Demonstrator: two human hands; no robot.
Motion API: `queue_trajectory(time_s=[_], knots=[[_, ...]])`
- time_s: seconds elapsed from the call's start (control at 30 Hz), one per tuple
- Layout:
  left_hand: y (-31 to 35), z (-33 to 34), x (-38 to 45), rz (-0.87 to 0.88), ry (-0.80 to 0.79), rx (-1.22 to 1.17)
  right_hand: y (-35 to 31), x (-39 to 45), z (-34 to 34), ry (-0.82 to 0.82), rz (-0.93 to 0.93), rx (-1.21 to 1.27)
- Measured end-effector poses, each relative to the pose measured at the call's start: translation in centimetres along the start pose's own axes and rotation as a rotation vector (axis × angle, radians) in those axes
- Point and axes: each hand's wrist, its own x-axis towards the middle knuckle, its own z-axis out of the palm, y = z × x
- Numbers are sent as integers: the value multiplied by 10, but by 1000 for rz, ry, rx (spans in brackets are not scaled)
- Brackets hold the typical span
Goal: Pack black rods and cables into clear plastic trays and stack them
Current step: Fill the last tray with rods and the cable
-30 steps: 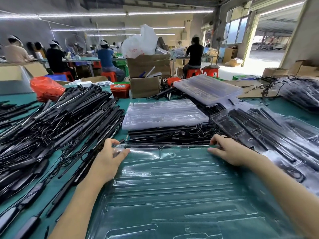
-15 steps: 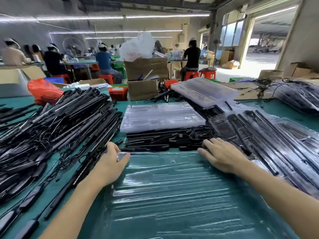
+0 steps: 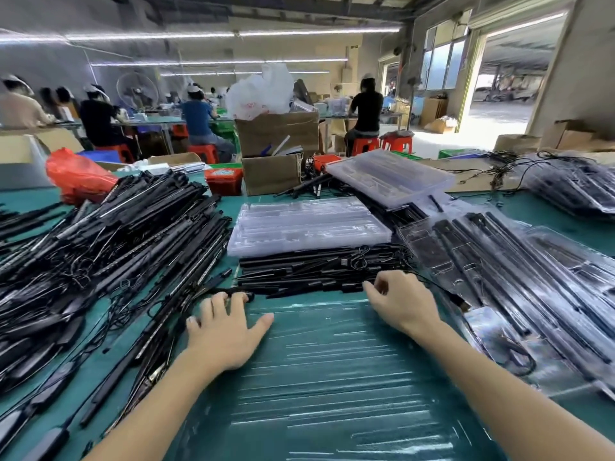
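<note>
**Rods about to go into an empty tray**

Rods (image 3: pixel 319 271) lie in a small black bundle just beyond both hands, tangled with thin cables. The right hand (image 3: pixel 404 302) reaches to the bundle's near edge, fingers curled down at a rod end; whether it already pinches one, I cannot tell. The left hand (image 3: pixel 226 331) rests flat, fingers spread, on the far-left corner of the clear tray (image 3: pixel 332 377), fingertips at another rod end.

Under both forearms the tray lies empty, so the step in hand seems to be picking the first rods to load. The next move likely calls for lifting one rod free of its cable snarl and seating it in a moulded groove.

Beyond the bundle sits a stack of empty trays (image 3: pixel 309 224). Left of the left hand sprawls a big loose heap (image 3: pixel 100 247); right of the right hand lie filled trays (image 3: pixel 519 281).
</note>
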Motion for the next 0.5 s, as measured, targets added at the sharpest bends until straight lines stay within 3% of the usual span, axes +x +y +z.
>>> queue_trajectory(time_s=[0.17,0.3,0.5], knots=[[3,-6,-1,83,114,179,4,1,2,-97,-19,122],[18,-26,17,136,8,290,7,3,8,-75,28,109],[48,-53,66,150,76,11,4,-3,11,-93,-93,-98]])
